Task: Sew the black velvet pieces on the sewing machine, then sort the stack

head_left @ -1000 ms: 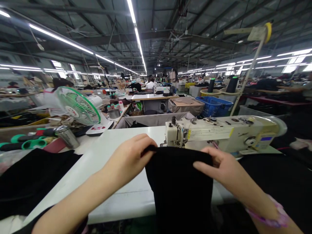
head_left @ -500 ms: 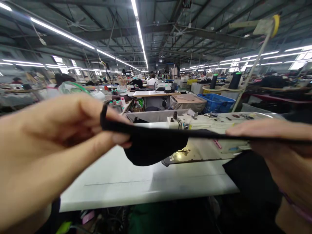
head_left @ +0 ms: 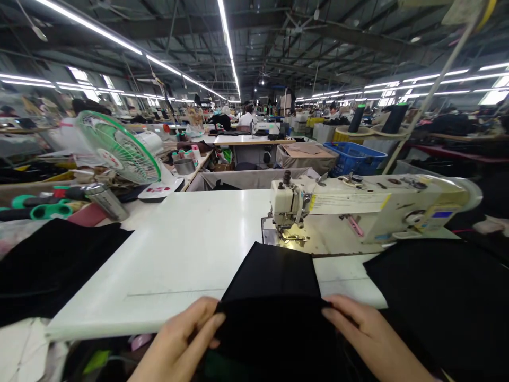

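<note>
A piece of black fabric (head_left: 278, 273) lies partly on the white sewing table (head_left: 199, 233) and hangs over its front edge. My left hand (head_left: 186, 334) pinches its left edge between thumb and fingers. At the right edge, my right hand (head_left: 361, 329) holds the cloth in the same kind of pinch. The fabric's far end reaches close to the needle area of the sewing machine (head_left: 334, 207), whose lamp lights the metal plate. Below the table edge the lower part of the cloth merges into dark shadow.
More black cloth (head_left: 441, 286) drapes at the right, and another black piece (head_left: 55, 260) lies at the left. A green fan (head_left: 119, 148), a steel flask (head_left: 105, 201) and thread spools (head_left: 43, 207) stand left. Behind the machine is a blue basket (head_left: 353, 159).
Both hands have come down from near eye level to the table's front edge, closer together. The fabric, earlier seen edge-on, now lies spread with its far end on the table.
</note>
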Demonstrator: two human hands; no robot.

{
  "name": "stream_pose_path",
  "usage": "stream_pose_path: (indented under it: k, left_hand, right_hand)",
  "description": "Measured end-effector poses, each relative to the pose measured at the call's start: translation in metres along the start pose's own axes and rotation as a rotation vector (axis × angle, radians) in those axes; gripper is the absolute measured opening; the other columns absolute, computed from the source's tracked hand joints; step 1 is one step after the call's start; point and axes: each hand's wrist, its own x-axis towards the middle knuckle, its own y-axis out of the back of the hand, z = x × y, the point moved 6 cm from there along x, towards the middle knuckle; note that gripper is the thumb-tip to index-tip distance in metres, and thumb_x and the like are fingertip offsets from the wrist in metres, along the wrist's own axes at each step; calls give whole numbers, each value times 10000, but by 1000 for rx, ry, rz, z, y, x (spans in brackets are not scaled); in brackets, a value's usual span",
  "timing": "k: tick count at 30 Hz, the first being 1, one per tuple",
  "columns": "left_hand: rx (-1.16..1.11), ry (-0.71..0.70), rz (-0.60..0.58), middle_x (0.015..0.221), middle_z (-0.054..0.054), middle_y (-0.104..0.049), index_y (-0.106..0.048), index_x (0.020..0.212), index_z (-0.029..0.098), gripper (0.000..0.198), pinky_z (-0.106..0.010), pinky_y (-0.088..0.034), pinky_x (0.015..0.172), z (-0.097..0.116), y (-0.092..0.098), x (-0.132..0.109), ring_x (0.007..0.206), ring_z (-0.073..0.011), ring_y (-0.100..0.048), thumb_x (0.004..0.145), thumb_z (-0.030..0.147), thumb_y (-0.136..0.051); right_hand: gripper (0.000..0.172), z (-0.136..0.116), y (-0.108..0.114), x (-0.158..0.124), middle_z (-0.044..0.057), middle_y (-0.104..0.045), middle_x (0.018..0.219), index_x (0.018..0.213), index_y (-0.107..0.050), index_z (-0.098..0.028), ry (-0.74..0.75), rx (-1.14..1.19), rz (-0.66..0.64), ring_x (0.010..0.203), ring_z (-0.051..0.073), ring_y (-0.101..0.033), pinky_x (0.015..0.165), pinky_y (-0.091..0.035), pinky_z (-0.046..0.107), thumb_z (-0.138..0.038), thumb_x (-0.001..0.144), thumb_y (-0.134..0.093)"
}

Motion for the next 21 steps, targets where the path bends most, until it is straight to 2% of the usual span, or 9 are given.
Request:
stream_pose_path:
  k: [2,4,6,8,10,13,16,19,21]
  left_hand:
    - [109,-50,-70,556,28,-525,-541,667,232,320,-242,-455,509,4,-15,36,511,-157,-537,846,498,-541]
    - [274,-138,-60,615,14,-580,-569,765,234,242,-264,-452,576,10,-29,78,585,-178,-579,894,417,-478]
    - [458,-191,-40,720,-24,-651,-596,827,224,199,-299,-456,671,12,-44,119,696,-206,-616,914,339,-459]
    - [611,-162,-50,807,-56,-681,-616,855,208,184,-319,-457,720,7,-62,153,777,-225,-634,924,293,-467]
    - [728,-152,-46,910,-86,-682,-627,867,191,173,-317,-466,758,1,-80,173,869,-234,-638,930,262,-482]
    - [886,-195,21,1041,-131,-644,-619,946,159,178,-320,-480,783,-5,-101,177,1006,-258,-613,952,227,-455]
    - [966,-205,39,1058,-134,-628,-575,1030,153,219,-319,-488,718,-13,-113,163,990,-264,-628,988,222,-371]
    - [915,-133,21,1005,-114,-648,-538,1046,168,234,-311,-480,652,-22,-109,150,858,-248,-670,1009,261,-326]
    - [801,-92,75,921,-91,-663,-519,1061,178,237,-328,-483,657,-25,-98,142,781,-246,-678,1013,297,-319]
  right_hand:
    - [326,17,-6,18,9,-745,825,905,-722,-259,-56,-19,80,757,205,-696,697,-544,257,-492,909,-495]
    - [337,35,-11,38,8,-685,704,846,-675,-229,-74,-61,144,658,201,-647,625,-510,280,-491,915,-474]
    - [304,49,-13,58,13,-643,669,810,-636,-222,-67,-149,240,632,208,-613,610,-484,309,-459,912,-475]
    - [229,54,-13,74,50,-657,764,788,-617,-222,-12,-294,365,729,236,-618,684,-486,348,-386,894,-497]
    - [169,53,-14,84,101,-668,929,786,-615,-219,41,-461,479,869,274,-608,778,-481,400,-309,879,-506]
    - [146,54,-21,88,130,-647,1060,830,-617,-216,40,-617,545,934,304,-579,790,-476,445,-256,887,-489]
    - [167,54,-25,85,133,-631,1071,870,-601,-212,57,-596,564,961,303,-571,818,-480,457,-252,919,-446]
    - [215,55,-24,81,147,-597,1090,933,-579,-204,102,-426,626,1025,292,-563,899,-473,458,-310,956,-394]
    - [249,57,-22,82,146,-585,1089,946,-566,-206,100,-270,647,1025,282,-567,917,-472,453,-380,959,-389]
